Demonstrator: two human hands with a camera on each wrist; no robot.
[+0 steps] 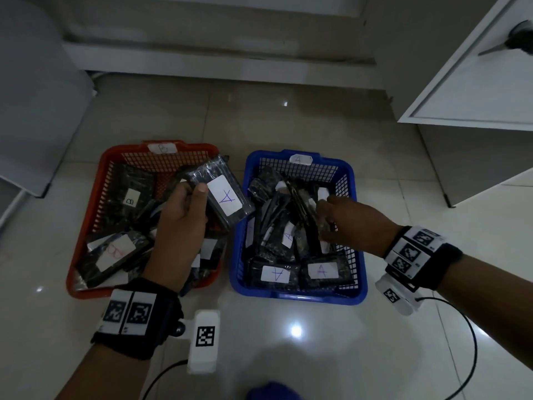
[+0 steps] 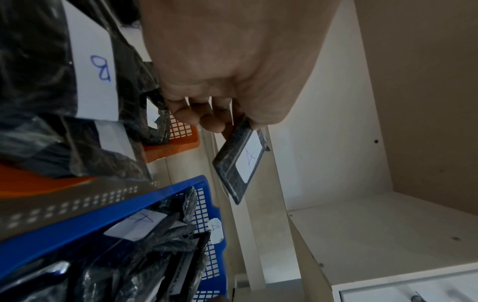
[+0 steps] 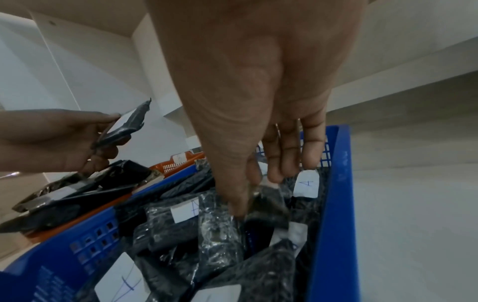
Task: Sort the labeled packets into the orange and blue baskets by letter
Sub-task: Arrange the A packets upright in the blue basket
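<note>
Left hand pinching A packet (label up), long axis toward blue basket

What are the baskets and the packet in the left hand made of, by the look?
Orange basket and blue basket: likely moulded plastic, given the uniform colour and lattice walls. Packet gripped by the left hand: dark contents in a clear glossy film, probably plastic, shown by crinkled highlights; its white label looks like matte paper.

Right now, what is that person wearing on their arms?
Both arms are bare, with no sleeves or gloves. Each wrist has a black band: the left wrist band and the right wrist band carry white plates printed with black square code patterns. A small white box with another code clips on, trailing a thin black cable.
</note>
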